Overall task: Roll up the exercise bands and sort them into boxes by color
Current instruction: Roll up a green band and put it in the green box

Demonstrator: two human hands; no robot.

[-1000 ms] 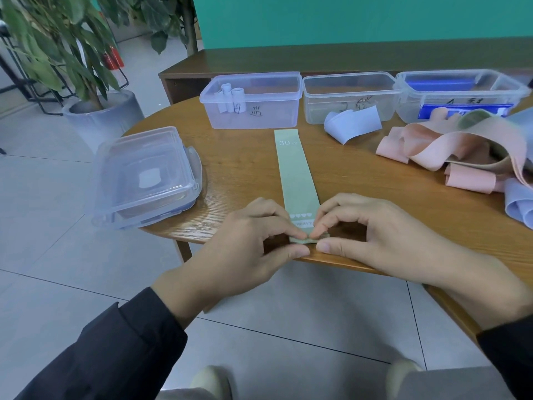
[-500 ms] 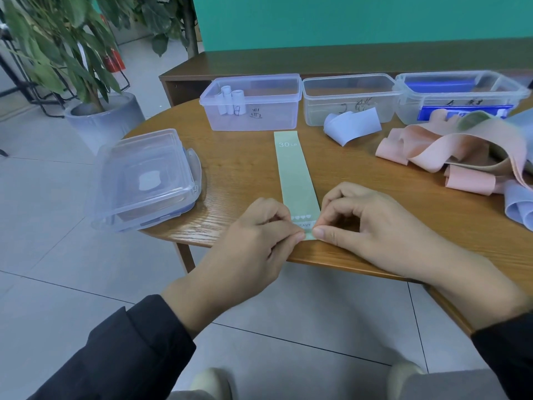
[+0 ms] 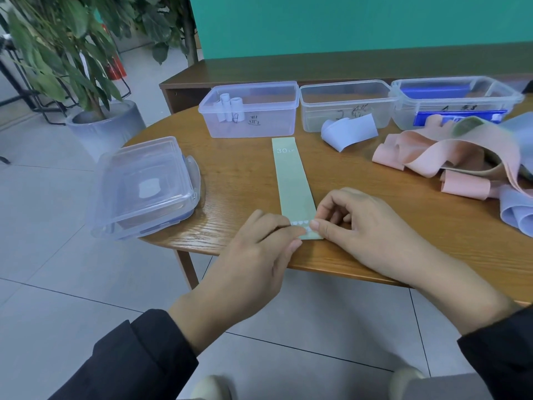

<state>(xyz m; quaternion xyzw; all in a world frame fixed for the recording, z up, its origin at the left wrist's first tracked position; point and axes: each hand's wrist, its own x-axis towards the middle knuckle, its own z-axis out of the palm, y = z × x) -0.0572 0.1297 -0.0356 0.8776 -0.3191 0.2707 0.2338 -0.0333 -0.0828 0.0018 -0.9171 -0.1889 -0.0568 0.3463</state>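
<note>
Both hands, the left hand (image 3: 261,243) and right hand (image 3: 354,223), pinch the near end of the green band (image 3: 292,180), which lies flat on the tabletop (image 3: 236,180) and stretches away from them toward the boxes (image 3: 251,109). Since a second ago the fingertips have crept slightly forward and the end has folded over: the roll is likely just starting, with nearly all the length left.

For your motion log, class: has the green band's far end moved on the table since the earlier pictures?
No. The green band lies flat; its far end sits just before the left box, as earlier. Both hands pinch its near end.
</note>
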